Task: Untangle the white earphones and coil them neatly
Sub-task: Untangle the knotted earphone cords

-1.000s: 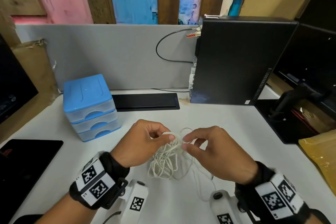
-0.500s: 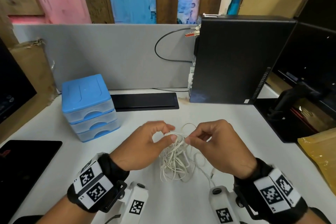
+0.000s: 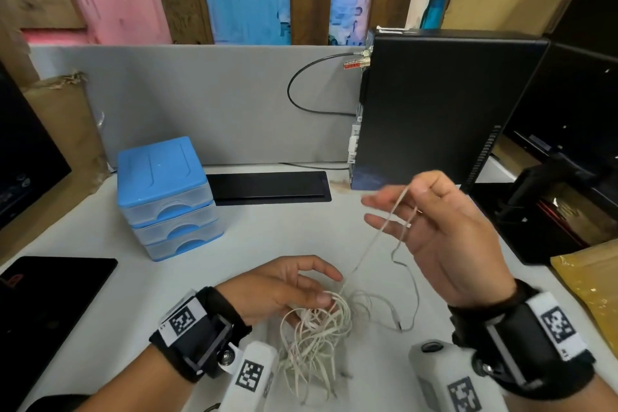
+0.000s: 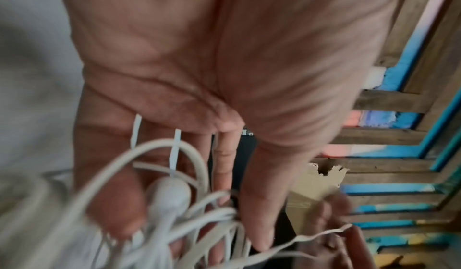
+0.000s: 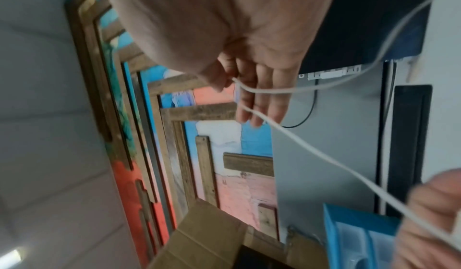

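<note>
- White and thin, the tangled earphone cord lies bunched on the pale counter near the person, just under the left hand.
- The left hand grips the bunch, fingers curled round its loops; the left wrist view shows a white earbud among the loops at the fingers.
- The right hand is raised to the right, thumb and forefinger pinching one strand, the other fingers spread; the strand runs taut down to the bunch.
- A blue-topped plastic drawer unit with three translucent drawers stands far left; what the drawers hold cannot be told.
- Half a second ago both hands met low over the tangle; since then the right hand has lifted up and away, drawing one strand out.
</note>
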